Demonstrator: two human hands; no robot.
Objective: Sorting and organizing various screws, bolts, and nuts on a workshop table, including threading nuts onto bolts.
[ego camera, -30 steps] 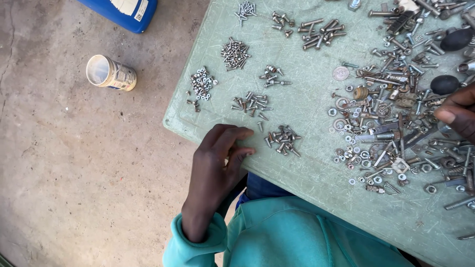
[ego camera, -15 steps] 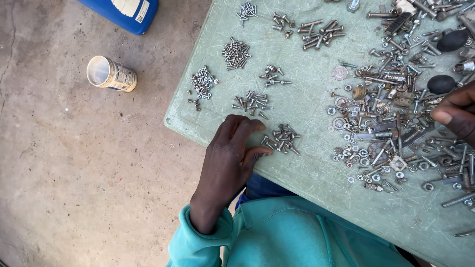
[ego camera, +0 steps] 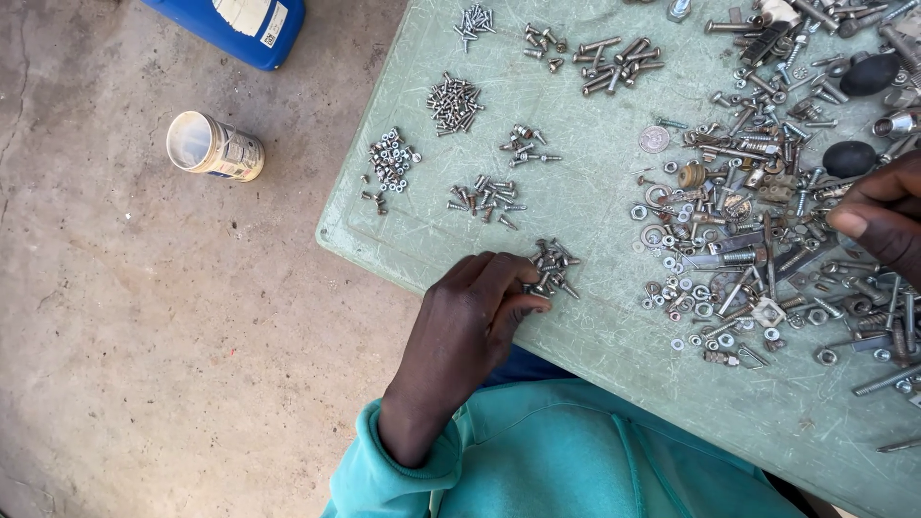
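Screws in a small heap point(ego camera: 554, 268) lie near the six o'clock edge of the pale green tabletop point(ego camera: 585, 201), and the left hand point(ego camera: 467, 331) rests just at their eight o'clock, its fingers point(ego camera: 523, 278) loosely curled, the tips touching the heap; whether a screw is pinched between them cannot be told. The right hand point(ego camera: 887, 216) comes in from three o'clock, fingers bent over a wide, mixed scatter of bolts, nuts and washers point(ego camera: 758, 249), tips at the scatter; nothing can be seen gripped in it. Sorted little piles sit toward eleven and twelve o'clock of the left hand: a pile of nuts point(ego camera: 391, 161), a pile of short screws point(ego camera: 454, 103), another of pointed screws point(ego camera: 485, 199), and a group of larger bolts point(ego camera: 614, 63). Two black knobs point(ego camera: 850, 158) lie at the scatter's far side. On the concrete floor point(ego camera: 144, 317), at ten o'clock, a white cup point(ego camera: 213, 147) lies on its side, well apart from a blue canister point(ego camera: 240, 26).
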